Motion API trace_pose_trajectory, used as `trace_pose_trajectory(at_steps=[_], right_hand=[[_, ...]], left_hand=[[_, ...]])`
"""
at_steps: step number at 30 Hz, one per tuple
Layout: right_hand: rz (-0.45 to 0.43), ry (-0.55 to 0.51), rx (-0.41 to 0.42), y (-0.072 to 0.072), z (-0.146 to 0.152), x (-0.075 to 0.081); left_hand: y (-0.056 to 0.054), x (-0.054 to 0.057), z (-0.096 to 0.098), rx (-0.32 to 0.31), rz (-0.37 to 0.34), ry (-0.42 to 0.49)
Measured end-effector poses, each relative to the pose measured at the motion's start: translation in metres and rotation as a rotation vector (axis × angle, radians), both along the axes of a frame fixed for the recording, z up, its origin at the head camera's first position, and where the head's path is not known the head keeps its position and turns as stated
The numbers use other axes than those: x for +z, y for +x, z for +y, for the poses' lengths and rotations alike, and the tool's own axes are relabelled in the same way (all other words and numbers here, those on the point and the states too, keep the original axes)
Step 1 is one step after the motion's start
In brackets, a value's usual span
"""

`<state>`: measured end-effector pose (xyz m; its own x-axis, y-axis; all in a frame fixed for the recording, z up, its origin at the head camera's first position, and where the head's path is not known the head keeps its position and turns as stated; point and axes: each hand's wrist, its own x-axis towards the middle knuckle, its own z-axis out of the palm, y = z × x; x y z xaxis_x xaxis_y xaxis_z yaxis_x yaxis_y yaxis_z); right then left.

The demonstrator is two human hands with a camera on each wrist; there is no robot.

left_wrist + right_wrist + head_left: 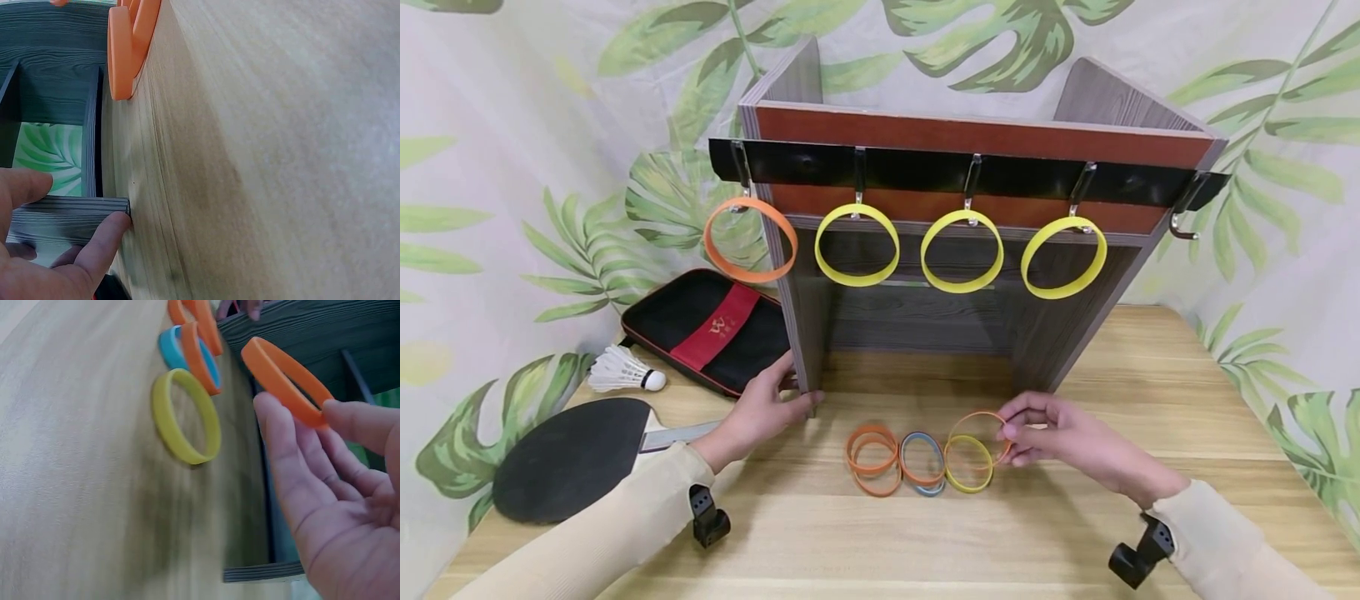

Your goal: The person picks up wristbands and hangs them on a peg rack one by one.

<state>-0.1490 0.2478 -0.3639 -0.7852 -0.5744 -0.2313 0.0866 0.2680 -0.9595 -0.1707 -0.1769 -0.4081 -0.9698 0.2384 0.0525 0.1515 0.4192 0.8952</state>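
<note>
My right hand (1051,429) pinches an orange wristband (284,381) between thumb and fingers, above the wooden table. Just beside it lies a yellow wristband (186,417). Farther left on the table are blue and orange wristbands (922,463) that overlap, then a pair of orange wristbands (873,459). My left hand (765,417) grips the lower front edge of the left side panel (69,219) of a grey wooden stand. On the stand's black hook rail (917,172) hang one orange ring (712,242) at the left and three yellow rings (857,282) to its right.
The rail's far-right hook (1183,229) carries no ring. Left of the stand are a black and red case (658,321), a white shuttlecock (619,371) and a black table tennis bat (576,458). A leaf-print cloth (1277,100) hangs behind the table (880,542).
</note>
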Motion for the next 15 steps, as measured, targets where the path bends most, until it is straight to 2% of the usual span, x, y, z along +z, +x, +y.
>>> trace_pose_trajectory(at_steps=[7, 11, 15], right_hand=[[0.134, -0.073, 0.037, 0.008, 0.006, 0.029], [0.213, -0.143, 0.044, 0.010, 0.015, 0.049], [0.300, -0.237, 0.086, 0.009, 0.028, 0.071]], left_hand=[[0.000, 0.000, 0.000, 0.000, -0.009, 0.015], [0.000, 0.000, 0.000, 0.001, -0.004, 0.012], [0.000, 0.000, 0.000, -0.001, 0.007, 0.009]])
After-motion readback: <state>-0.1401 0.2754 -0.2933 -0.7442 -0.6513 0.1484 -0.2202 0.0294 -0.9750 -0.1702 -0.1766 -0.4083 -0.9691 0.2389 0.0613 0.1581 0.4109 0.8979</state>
